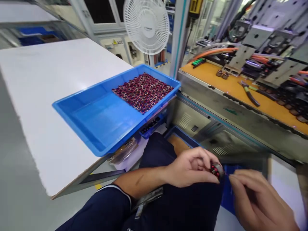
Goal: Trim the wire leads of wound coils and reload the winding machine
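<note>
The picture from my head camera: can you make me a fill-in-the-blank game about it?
The wide white tabletop carries a shallow rectangular plastic tray coloured ____.
The person's bare hand gripping a small dark round part with red spots is the ____ one.
The round white machine with a slatted guard, beyond the tray, is a ____.

Missing words: blue; left; fan.

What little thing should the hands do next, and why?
Maybe hold the small round part steady in the left hand and bring the right hand a tiny bit closer. The left fingers grip the part, while the right fingertips are pinched just beside it with a little gap. Whether they pinch something is too small to tell.
</note>
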Available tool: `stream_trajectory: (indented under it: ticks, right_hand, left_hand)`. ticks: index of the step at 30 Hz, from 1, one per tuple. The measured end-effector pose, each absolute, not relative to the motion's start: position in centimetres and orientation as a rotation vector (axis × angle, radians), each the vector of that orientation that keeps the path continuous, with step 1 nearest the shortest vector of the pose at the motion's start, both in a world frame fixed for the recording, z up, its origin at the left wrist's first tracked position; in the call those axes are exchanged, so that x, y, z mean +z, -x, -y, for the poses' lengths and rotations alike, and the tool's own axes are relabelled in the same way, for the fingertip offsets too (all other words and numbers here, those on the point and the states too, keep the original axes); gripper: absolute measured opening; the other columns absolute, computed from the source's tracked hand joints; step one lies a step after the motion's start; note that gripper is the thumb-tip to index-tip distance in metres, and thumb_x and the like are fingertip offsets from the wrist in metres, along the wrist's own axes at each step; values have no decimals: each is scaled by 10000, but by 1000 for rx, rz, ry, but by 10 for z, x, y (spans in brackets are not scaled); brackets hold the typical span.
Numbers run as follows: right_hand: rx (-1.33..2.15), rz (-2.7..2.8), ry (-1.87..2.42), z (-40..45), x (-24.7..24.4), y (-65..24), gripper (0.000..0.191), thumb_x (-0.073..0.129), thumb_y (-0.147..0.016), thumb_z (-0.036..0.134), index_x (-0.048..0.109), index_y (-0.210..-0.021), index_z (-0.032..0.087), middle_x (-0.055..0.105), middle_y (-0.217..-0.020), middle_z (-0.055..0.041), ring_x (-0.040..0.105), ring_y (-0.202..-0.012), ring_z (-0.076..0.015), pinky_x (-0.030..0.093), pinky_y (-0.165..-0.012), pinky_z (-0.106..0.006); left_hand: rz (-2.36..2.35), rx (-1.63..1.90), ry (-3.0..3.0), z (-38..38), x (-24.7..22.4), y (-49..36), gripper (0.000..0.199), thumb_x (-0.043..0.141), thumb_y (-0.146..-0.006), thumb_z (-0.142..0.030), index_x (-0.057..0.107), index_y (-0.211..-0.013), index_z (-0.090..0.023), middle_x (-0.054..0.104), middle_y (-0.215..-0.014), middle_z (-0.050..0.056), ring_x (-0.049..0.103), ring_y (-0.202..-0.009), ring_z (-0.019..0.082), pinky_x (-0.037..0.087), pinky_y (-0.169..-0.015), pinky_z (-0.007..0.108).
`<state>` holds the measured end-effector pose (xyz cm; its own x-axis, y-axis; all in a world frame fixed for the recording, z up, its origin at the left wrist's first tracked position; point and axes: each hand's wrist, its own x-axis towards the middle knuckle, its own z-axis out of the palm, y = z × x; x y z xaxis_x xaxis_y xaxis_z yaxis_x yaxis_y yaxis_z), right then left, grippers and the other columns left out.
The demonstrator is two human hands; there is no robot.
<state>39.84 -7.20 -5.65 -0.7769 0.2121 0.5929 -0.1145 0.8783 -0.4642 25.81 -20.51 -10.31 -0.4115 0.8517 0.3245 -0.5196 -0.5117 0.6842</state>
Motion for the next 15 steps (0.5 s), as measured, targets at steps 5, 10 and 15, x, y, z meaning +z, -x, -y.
stream_trajectory:
  ticks: [5, 10, 15]
  right_hand:
    - [647, 2356, 50, 82, -45, -387, 68, 595, -941, 98, 606, -914, 160, 601, -832, -21, 587, -726, -90, 451, -664, -215]
    - [923, 2233, 278, 94, -46, -387, 121, 618, -932, 153, 623, -814, 181, 599, -799, -21, 573, -678, -99, 443, -579, -196]
    - [1721, 2102, 427, 95, -55, -388, 211, 648, -938, 307, 633, -761, 192, 572, -726, -13, 557, -663, -107, 477, -588, -173]
  left_hand:
    - [-698, 2176, -952, 202, -97, -262, 329, 752, -746, 7, 486, -852, -154, 664, -986, 25, 675, -820, 60, 549, -768, 199]
    - [-888, 2220, -1006, 202, -97, -260, 326, 794, -740, -78, 626, -1008, -156, 686, -1011, 58, 697, -898, 112, 577, -827, 239]
    - [-851, 2135, -923, 204, -101, -258, 225, 783, -781, -162, 660, -968, -145, 692, -1183, 121, 725, -1015, 182, 577, -945, 348]
